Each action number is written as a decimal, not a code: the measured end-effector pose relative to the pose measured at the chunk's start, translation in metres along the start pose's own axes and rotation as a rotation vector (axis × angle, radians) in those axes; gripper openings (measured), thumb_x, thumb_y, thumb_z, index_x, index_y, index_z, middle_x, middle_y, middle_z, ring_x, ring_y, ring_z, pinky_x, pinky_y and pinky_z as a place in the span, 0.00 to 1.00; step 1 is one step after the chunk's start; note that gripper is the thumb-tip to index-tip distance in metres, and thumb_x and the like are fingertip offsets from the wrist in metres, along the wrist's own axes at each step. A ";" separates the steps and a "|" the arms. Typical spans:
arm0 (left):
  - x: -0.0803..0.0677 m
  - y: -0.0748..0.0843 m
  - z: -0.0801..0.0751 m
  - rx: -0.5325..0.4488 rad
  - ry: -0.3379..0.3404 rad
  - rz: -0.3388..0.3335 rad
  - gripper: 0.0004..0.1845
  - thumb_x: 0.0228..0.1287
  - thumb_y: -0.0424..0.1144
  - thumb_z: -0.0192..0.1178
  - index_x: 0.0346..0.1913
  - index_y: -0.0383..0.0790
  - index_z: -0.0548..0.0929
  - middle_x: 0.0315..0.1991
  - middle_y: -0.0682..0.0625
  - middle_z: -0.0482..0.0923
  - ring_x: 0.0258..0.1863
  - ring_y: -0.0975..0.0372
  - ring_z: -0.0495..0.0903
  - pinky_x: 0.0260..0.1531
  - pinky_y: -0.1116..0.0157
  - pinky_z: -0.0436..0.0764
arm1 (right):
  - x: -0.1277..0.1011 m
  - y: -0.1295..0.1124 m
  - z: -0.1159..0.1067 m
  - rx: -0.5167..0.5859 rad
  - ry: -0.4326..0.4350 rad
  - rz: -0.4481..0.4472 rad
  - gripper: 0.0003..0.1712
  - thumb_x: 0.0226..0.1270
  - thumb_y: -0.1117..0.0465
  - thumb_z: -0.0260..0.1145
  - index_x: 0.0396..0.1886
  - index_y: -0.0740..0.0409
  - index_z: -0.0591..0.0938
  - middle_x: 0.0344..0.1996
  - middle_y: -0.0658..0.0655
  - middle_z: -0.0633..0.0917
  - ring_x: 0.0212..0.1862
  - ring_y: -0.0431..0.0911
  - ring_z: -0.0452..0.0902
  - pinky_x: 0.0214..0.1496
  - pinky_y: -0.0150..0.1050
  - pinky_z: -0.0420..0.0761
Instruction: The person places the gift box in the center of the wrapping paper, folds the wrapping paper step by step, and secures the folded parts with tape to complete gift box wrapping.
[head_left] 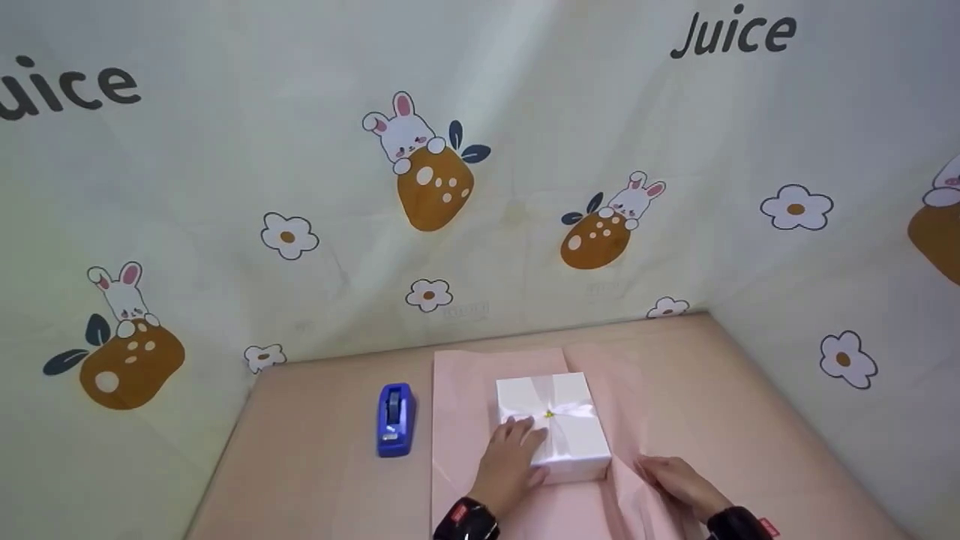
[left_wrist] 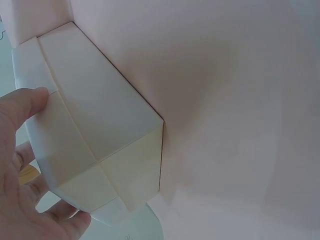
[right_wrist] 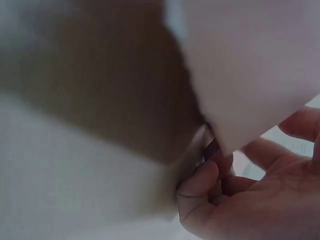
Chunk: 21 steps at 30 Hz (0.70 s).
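Left hand (head_left: pixel 512 459) resting flat-fingered on white box (head_left: pixel 559 427) mid pink paper (head_left: pixel 480 390) – right hand (head_left: pixel 679 480) pinching paper's lifted edge – likely light, rigid box, thin tearable sheet, best held by corners.

Free room and obstacles, taken from the white gift box (head_left: pixel 553 427). Left of the box: a strip of pink wrapping paper (head_left: pixel 465 405) lies flat, then bare counter (head_left: pixel 315 442), then the upright blue tape dispenser (head_left: pixel 395 420), the only standing obstacle on that side. Right of the box: paper, then open counter up to the cloth wall (head_left: pixel 847 300). Behind the box: flat paper and a band of counter before the back wall. Near side of the box: both hands, left (head_left: pixel 510 465) on the box's near left corner, right (head_left: pixel 679 484) at a raised paper edge.
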<state>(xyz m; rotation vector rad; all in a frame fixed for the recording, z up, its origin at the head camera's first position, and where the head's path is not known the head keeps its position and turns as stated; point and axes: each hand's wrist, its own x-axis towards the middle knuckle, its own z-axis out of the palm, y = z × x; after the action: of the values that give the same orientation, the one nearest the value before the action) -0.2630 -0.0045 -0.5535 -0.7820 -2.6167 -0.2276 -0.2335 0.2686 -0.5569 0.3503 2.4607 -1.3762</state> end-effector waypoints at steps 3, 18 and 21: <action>0.000 -0.001 0.002 -0.001 0.007 0.002 0.28 0.49 0.55 0.62 0.54 0.49 0.74 0.55 0.47 0.72 0.54 0.49 0.72 0.55 0.55 0.71 | 0.000 -0.004 0.003 -0.032 -0.018 -0.006 0.33 0.68 0.44 0.46 0.52 0.70 0.75 0.53 0.72 0.74 0.59 0.62 0.67 0.61 0.56 0.64; -0.001 0.000 0.000 -0.019 -0.005 -0.003 0.28 0.50 0.54 0.61 0.55 0.49 0.74 0.56 0.46 0.71 0.55 0.48 0.71 0.55 0.54 0.71 | -0.006 -0.008 0.001 0.157 -0.079 -0.024 0.32 0.65 0.43 0.51 0.51 0.69 0.71 0.32 0.60 0.77 0.34 0.48 0.73 0.38 0.37 0.74; 0.000 0.000 0.000 -0.023 -0.012 -0.002 0.28 0.50 0.55 0.61 0.55 0.49 0.74 0.57 0.46 0.71 0.55 0.48 0.71 0.56 0.54 0.70 | -0.005 -0.003 -0.005 0.330 -0.126 -0.021 0.20 0.66 0.46 0.51 0.33 0.61 0.73 0.20 0.47 0.68 0.23 0.38 0.60 0.26 0.28 0.64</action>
<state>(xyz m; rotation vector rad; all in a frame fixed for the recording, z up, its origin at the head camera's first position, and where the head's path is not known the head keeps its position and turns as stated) -0.2624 -0.0048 -0.5533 -0.7908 -2.6309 -0.2542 -0.2305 0.2709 -0.5507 0.2997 2.1415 -1.7593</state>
